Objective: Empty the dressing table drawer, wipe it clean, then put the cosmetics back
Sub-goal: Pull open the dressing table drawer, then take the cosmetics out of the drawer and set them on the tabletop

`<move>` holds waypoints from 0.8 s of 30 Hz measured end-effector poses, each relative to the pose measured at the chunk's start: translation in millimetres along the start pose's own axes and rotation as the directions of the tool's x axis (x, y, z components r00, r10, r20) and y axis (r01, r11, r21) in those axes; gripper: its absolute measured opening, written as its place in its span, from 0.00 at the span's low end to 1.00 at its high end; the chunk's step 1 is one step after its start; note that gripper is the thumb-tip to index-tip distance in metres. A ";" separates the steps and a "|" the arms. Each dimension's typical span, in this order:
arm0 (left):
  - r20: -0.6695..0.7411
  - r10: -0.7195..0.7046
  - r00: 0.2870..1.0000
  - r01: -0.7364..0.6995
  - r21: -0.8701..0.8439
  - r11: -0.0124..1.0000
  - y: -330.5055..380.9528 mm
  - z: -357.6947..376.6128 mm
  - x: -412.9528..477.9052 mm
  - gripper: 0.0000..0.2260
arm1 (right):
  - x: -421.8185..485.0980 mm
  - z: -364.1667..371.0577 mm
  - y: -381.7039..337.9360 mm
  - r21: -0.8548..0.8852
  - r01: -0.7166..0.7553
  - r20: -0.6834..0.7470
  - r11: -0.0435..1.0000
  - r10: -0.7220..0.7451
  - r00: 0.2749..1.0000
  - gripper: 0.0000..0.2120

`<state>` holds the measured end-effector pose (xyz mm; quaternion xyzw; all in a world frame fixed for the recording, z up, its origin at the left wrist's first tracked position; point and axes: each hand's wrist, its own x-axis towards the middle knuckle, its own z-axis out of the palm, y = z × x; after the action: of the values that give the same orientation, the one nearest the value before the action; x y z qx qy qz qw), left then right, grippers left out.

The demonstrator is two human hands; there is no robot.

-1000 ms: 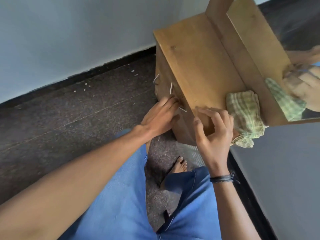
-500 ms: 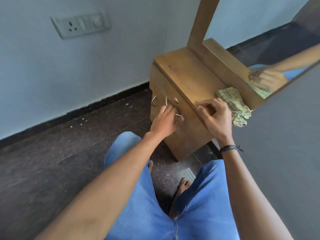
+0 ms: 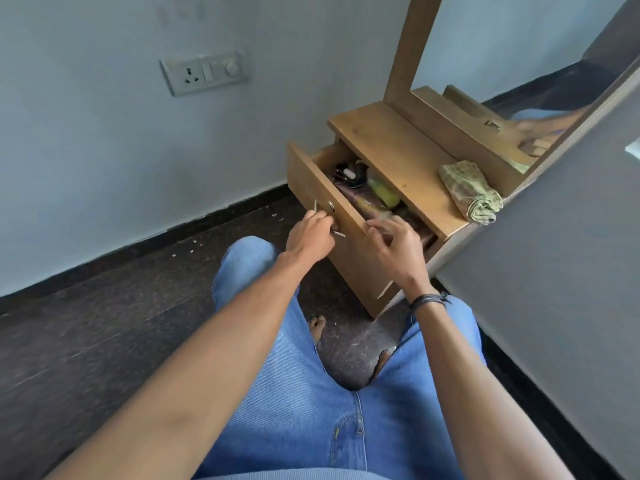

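Soft, even daylight with no glare; the pale wall (image 3: 104, 150) reads bluish. The inside of the drawer (image 3: 311, 181) is shaded and its contents are murky. A faint shadow darkens the floor (image 3: 86, 341) between the legs. The right hand (image 3: 394, 244) is slightly motion-smeared. Wide-angle distortion tilts the mirror frame (image 3: 408, 46) and bends lines near the edges.
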<state>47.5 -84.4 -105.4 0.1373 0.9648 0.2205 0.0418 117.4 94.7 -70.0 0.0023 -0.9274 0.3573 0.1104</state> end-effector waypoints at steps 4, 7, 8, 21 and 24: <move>-0.043 -0.129 0.991 0.131 0.029 0.991 -2.9 -13.7 -7.3 0.11 | -14.7 14.8 -11.3 0.044 -0.037 -0.002 0.998 0.038 0.999 0.12; -0.256 -0.236 0.937 0.219 -0.094 0.971 -3.9 -23.8 -7.5 0.11 | -20.7 21.7 -18.0 0.063 -0.043 -0.001 0.997 0.043 0.999 0.12; -0.334 -0.274 0.902 0.236 -0.150 0.960 -3.6 -28.2 -7.7 0.11 | -22.6 23.5 -19.8 0.071 -0.049 -0.001 0.996 0.049 0.999 0.12; -0.521 -0.081 0.850 -0.047 -0.228 0.972 2.8 -32.6 -8.0 0.07 | -43.8 43.6 -37.6 0.174 -0.063 0.097 0.983 0.046 0.994 0.11; -0.442 -0.112 0.890 -0.019 -0.280 0.960 -0.9 -32.9 -8.1 0.08 | -48.5 47.4 -44.2 0.192 -0.066 0.142 0.979 0.038 0.989 0.11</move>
<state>50.4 -101.1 -76.0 0.0516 0.9103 0.3780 -0.1603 158.8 26.7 -84.9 0.0136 -0.8928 0.4489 0.0360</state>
